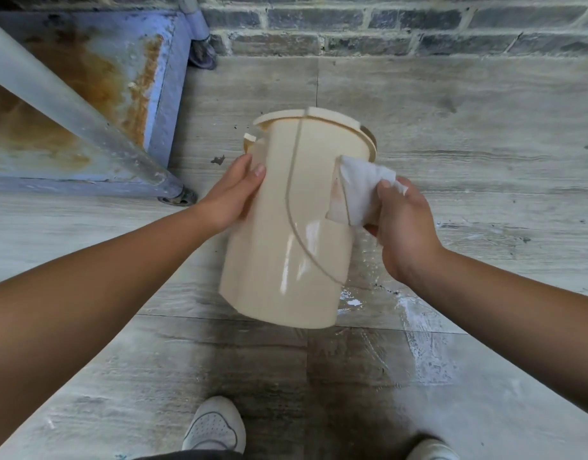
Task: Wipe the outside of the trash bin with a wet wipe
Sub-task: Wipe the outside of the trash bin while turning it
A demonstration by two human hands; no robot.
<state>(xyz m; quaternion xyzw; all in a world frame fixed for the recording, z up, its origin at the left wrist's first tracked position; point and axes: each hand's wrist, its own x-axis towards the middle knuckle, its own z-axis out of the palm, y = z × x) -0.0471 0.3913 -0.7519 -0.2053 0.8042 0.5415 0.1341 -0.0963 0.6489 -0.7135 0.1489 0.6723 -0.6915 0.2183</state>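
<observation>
A cream plastic trash bin [286,227] is held above the floor, tipped so its base faces me and its rim points away. A thin wire handle curves across its side. My left hand [234,192] grips the bin's left side near the rim. My right hand [403,227] holds a white wet wipe [360,189] pressed against the bin's right side, just below the rim.
A rusty blue metal rack [159,104] with a grey leg and a caster stands on the left. A brick wall [402,24] runs along the back. The wood-look floor [485,134] shows wet streaks at right. My white shoes [214,426] are at the bottom.
</observation>
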